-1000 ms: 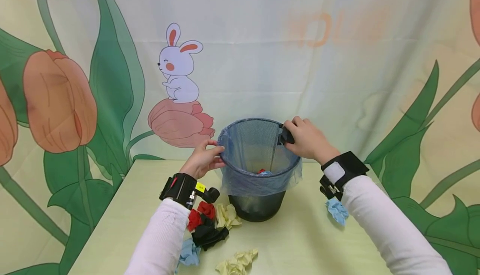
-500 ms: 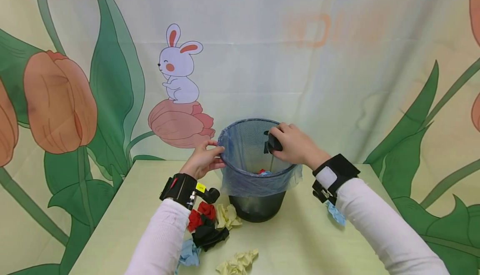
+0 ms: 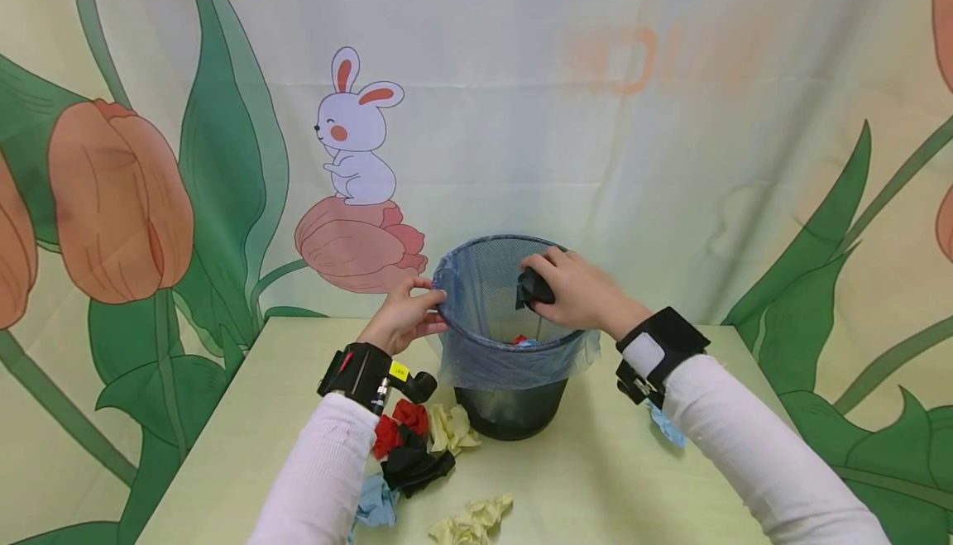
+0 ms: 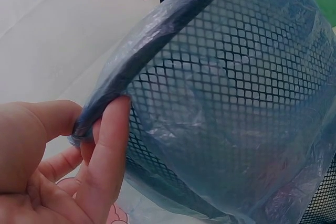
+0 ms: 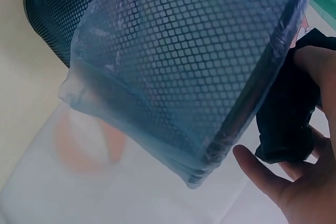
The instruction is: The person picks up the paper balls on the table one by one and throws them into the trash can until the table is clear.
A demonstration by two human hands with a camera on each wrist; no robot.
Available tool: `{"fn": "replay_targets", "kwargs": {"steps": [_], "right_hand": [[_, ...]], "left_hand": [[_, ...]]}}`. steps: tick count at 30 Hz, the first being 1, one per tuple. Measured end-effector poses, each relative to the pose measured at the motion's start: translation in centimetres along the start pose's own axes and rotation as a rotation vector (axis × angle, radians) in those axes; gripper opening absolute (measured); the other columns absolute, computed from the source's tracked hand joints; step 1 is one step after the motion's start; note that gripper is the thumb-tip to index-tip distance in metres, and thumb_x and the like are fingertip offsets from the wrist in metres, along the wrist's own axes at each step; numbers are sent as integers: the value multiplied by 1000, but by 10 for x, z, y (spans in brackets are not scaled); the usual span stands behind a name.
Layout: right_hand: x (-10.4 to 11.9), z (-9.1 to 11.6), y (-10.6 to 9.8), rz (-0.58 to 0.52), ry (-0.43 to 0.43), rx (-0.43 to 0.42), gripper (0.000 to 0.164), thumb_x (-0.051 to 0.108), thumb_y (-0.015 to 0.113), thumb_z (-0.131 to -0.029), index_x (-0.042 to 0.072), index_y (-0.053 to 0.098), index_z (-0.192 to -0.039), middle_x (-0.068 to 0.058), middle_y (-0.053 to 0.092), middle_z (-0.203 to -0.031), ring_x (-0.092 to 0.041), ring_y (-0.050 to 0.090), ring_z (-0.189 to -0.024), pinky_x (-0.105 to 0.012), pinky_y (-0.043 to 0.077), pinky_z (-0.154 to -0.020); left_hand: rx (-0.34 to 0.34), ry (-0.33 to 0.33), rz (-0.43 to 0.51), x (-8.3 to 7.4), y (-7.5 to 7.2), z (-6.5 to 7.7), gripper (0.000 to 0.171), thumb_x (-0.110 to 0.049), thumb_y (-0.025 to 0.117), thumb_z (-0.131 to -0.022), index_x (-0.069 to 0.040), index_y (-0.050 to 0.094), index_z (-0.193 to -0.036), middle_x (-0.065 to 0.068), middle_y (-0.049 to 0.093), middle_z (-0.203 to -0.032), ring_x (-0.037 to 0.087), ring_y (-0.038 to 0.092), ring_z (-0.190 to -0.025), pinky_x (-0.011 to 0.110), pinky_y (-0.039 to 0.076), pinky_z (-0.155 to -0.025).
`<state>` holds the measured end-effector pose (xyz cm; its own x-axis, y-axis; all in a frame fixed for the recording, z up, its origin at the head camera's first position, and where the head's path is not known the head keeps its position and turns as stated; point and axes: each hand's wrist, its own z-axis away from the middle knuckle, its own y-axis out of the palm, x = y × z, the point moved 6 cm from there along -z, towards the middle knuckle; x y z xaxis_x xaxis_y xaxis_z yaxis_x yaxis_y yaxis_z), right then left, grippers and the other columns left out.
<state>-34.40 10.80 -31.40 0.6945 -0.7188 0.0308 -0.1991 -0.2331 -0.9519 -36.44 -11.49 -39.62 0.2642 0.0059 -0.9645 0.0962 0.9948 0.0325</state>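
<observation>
A black mesh trash bin (image 3: 514, 413) stands upright on the table, lined with a translucent blue plastic bag (image 3: 491, 367) folded over its rim. My left hand (image 3: 402, 317) pinches the bag-covered rim on the left side, as the left wrist view shows close up. Over the right part of the bin's mouth, my right hand (image 3: 584, 293) grips a crumpled black paper ball (image 5: 289, 111), with thumb and fingers on either side of it. Inside the bin, small bits of a red and a blue crumpled ball (image 3: 524, 341) show near the bottom.
Left of the bin's base lie red balls (image 3: 411, 418), a black ball (image 3: 417, 464), a yellow ball (image 3: 452, 429) and a blue ball (image 3: 377, 501). Another yellow ball (image 3: 472, 520) lies in front. A blue ball (image 3: 668, 427) is partly behind the right wrist. A printed curtain hangs behind.
My right hand has moved left and slightly down with the black paper ball, from the bin's right rim to over its mouth. The left hand and the bin have stayed put.
</observation>
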Motion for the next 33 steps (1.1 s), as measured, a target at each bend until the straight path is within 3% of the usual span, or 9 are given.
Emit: {"fn": "replay_targets", "kwargs": {"steps": [12, 22, 33], "right_hand": [[-3, 3, 1, -5, 24, 23, 64, 37, 63, -85, 17, 38, -140, -10, 44, -134, -32, 44, -120, -44, 46, -89], [-5, 5, 1, 37, 35, 14, 60, 44, 54, -90, 18, 38, -141, -12, 39, -142, -34, 38, -128, -49, 43, -94], [-28, 14, 6, 10, 152, 48, 57, 46, 47, -92, 19, 36, -142, -12, 34, -145, -33, 32, -132, -55, 34, -100]], "left_hand": [[2, 1, 5, 0, 1, -1, 43, -15, 52, -94, -9, 30, -131, 10, 44, -91, 16, 52, -63, 25, 55, -62], [5, 1, 9, 2, -1, -3, 43, -15, 52, -94, -9, 30, -131, 10, 44, -92, 16, 52, -64, 25, 55, -63], [3, 10, 8, 1, 0, -2, 41, -15, 51, -94, -9, 31, -130, 9, 44, -90, 16, 52, -63, 25, 55, -62]]}}
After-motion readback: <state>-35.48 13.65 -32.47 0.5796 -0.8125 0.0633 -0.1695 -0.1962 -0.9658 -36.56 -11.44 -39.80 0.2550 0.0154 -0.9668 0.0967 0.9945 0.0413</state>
